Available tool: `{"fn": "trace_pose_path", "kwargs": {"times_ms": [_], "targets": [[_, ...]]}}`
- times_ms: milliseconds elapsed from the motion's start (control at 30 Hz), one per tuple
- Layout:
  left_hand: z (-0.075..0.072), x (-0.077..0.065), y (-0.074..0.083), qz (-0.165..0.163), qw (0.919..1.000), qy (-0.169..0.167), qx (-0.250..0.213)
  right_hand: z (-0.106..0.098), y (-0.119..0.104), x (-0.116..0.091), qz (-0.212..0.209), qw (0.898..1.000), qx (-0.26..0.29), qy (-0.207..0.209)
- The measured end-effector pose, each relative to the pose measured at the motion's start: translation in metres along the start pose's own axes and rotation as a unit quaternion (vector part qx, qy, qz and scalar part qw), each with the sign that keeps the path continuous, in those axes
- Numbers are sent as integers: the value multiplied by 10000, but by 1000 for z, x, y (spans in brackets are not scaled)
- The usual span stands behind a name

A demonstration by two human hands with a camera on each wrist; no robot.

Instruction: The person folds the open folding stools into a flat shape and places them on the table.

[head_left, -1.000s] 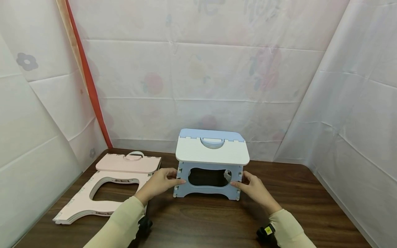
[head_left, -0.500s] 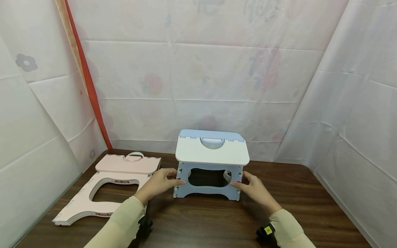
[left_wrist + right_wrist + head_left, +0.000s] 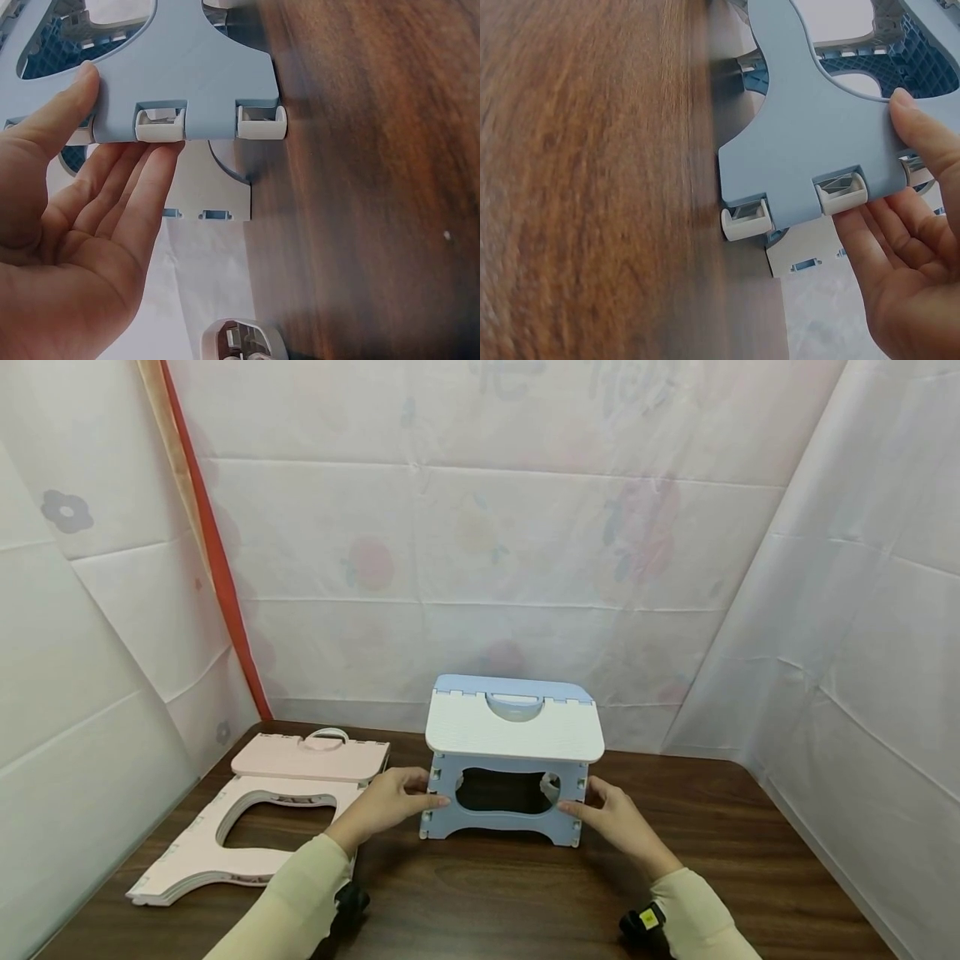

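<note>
Blue stool [image 3: 517, 739] gripped at both sides, seemingly being steadied.
Its front panel [image 3: 498, 820] is pinched between thumb and fingers by the left hand [image 3: 388, 803] and the right hand [image 3: 617, 818]; the blue stool is stood on the table [image 3: 480, 902], a folded pink stool [image 3: 197, 835] laid left, a sheet [image 3: 480, 568] hung far behind. Even pressure seems called for next.
</note>
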State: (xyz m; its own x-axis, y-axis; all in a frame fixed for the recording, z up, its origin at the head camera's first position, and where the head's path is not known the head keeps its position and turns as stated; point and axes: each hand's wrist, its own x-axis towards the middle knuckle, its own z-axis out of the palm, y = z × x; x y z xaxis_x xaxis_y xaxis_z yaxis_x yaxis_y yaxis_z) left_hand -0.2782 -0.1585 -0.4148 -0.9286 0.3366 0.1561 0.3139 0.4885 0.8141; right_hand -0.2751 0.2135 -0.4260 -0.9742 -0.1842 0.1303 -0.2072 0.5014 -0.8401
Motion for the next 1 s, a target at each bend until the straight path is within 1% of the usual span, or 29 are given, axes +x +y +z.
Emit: {"fn": "trace_pose_path", "kwargs": {"times_ms": [267,500,700,1000], "targets": [[0,2,-1,11,10000,-43,-44,1,0,0,57,10000,-58,-27],[-1,2,-3,67,10000,-59,2,0,3,1,-63,9998,117,-126],[-1,1,-4,25,10000,-55,28,1,3,1,-50,9994,297,-157],[-1,3,-6,63,10000,-67,-24,0,3,1,-32,9993,307,-202]]}}
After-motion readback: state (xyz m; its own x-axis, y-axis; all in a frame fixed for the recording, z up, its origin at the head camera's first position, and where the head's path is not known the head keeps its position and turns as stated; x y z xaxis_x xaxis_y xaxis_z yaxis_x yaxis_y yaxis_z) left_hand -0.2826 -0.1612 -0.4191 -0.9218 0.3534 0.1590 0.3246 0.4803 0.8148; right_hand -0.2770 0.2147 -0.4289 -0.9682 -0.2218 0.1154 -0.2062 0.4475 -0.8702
